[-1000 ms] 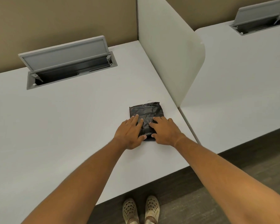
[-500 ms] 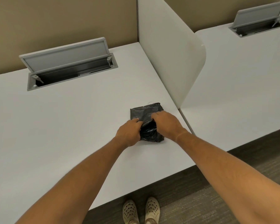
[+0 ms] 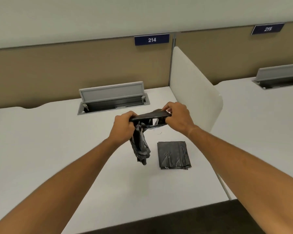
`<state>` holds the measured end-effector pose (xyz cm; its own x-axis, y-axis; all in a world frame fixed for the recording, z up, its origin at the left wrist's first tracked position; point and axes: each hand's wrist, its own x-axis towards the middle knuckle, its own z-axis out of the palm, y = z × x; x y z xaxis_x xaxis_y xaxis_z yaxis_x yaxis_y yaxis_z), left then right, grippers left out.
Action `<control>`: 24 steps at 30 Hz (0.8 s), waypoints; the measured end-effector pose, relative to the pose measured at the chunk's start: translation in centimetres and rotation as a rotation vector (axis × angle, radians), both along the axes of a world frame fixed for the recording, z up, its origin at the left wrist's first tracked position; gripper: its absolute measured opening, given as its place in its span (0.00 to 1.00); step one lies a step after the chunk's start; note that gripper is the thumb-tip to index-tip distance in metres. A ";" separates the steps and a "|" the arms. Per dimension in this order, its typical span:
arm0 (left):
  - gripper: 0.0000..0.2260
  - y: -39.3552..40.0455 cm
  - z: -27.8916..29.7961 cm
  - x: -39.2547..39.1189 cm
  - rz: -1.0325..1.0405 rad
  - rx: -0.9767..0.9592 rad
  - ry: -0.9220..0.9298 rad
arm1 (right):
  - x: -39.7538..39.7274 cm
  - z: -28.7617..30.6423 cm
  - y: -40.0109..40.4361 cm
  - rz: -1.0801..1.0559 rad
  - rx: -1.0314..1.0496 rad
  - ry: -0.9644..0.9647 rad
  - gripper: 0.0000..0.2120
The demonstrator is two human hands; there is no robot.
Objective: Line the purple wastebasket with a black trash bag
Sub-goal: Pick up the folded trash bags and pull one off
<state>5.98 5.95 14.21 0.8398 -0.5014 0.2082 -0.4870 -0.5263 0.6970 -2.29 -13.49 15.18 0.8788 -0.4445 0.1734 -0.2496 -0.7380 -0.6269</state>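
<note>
I hold a black trash bag (image 3: 140, 146) in the air above the white desk (image 3: 57, 149). My left hand (image 3: 123, 125) and my right hand (image 3: 178, 117) each grip its top edge, stretched between them, and the rest hangs down crumpled below my left hand. A folded stack of black bags (image 3: 173, 155) lies flat on the desk under and right of the hanging one. No purple wastebasket is in view.
An open grey cable hatch (image 3: 112, 98) sits at the back of the desk. A white divider panel (image 3: 194, 92) stands on the right, with a second desk (image 3: 260, 124) and hatch beyond. Number plates 214 and 215 hang on the tan partition.
Both hands pinched one bag off the folded stack and lifted it up off the desk; it has partly unfolded. My head has tilted up, showing the partition and number plates.
</note>
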 end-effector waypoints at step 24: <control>0.08 53.2 9.4 -10.9 0.498 0.251 0.195 | 0.4 11.4 33.4 0.403 0.186 0.075 0.11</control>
<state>-4.97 59.12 23.59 0.9976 -0.0505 -0.0479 -0.0139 -0.8190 0.5737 -1.85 19.89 26.60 0.9953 -0.0818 0.0523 -0.0151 -0.6620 -0.7493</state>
